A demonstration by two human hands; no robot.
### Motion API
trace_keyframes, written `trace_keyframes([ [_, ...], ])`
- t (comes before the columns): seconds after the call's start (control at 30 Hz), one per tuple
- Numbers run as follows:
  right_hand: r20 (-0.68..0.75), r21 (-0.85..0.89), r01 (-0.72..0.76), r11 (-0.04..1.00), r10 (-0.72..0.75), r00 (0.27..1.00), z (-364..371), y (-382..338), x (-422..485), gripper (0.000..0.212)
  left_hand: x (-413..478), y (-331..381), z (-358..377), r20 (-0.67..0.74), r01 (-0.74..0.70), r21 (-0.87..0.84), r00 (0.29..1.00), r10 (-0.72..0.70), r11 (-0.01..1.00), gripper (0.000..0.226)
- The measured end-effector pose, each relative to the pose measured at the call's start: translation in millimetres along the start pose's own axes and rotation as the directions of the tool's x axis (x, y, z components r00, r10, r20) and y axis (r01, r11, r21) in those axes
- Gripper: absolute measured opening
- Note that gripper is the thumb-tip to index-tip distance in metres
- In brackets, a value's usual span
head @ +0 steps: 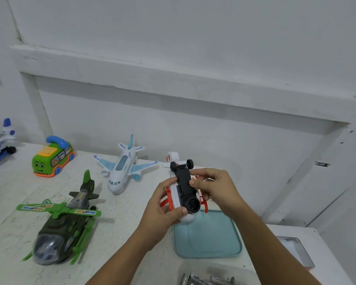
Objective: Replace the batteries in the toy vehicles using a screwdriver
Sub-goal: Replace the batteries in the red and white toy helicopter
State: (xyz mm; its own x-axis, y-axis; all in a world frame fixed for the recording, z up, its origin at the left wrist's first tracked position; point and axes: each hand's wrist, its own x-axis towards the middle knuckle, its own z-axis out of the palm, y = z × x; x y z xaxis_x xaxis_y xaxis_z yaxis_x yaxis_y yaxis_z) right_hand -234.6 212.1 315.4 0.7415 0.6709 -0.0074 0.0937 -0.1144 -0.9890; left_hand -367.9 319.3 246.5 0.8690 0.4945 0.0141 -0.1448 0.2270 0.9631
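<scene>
The right hand's [212, 188] thumb [193, 183] pressed flat on the black underside of the toy [184, 175], and its other fingers curled round the far flank. The left hand [162, 204] gripped the near side, with its thumb laid across the white nose. Between them the toy was held upside down in the air, just above the far edge of the tray [208, 243].

The step looked like finding or seating the battery cover. To do it well, the left hand should hold firm while the right thumb works along the panel, keeping it over the tray so that any loose screw lands there. No screwdriver showed.

The toy was white with orange skids and a black belly. It had a round grille near the nose and two black wheels at the tail. Batteries [201, 280] lay near.
</scene>
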Motion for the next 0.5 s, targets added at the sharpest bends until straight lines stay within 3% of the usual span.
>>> trace_keyframes([
  [0.13, -0.002, 0.066, -0.068, 0.995, 0.069, 0.998, -23.5, 13.1, 6.5, 0.027, 3.7, 4.0, -0.7, -0.006, 0.011, -0.006, 1.000, -0.011, 1.000, 0.068],
  [0.27, -0.112, -0.229, -0.126, 0.965, 0.103, 0.988, -51.2, 34.9, 13.3, 0.024, 5.5, 3.4, -0.3, 0.000, 0.026, -0.014, 1.000, -0.026, 1.000, 0.068],
  [0.33, -0.161, -0.524, -0.150, 0.838, 0.075, 0.984, -66.0, 49.1, 18.1, 0.029, 5.3, 2.0, 0.4, 0.003, 0.027, -0.022, 1.000, -0.027, 0.999, 0.067],
  [0.4, -0.187, -0.763, -0.203, 0.614, 0.092, 0.978, -76.4, 62.1, 22.8, 0.035, 5.1, 1.3, 2.0, 0.000, 0.028, -0.024, 1.000, -0.028, 0.999, 0.067],
  [0.43, -0.203, -0.810, -0.232, 0.539, 0.114, 0.973, -79.4, 67.5, 24.5, 0.039, 5.0, 1.1, 2.9, 0.000, 0.029, -0.022, 1.000, -0.029, 0.999, 0.066],
  [0.5, -0.240, -0.809, -0.290, 0.511, 0.163, 0.957, -81.7, 76.0, 26.5, 0.041, 5.4, 0.8, 4.9, 0.001, 0.032, -0.026, 0.999, -0.032, 0.999, 0.066],
])
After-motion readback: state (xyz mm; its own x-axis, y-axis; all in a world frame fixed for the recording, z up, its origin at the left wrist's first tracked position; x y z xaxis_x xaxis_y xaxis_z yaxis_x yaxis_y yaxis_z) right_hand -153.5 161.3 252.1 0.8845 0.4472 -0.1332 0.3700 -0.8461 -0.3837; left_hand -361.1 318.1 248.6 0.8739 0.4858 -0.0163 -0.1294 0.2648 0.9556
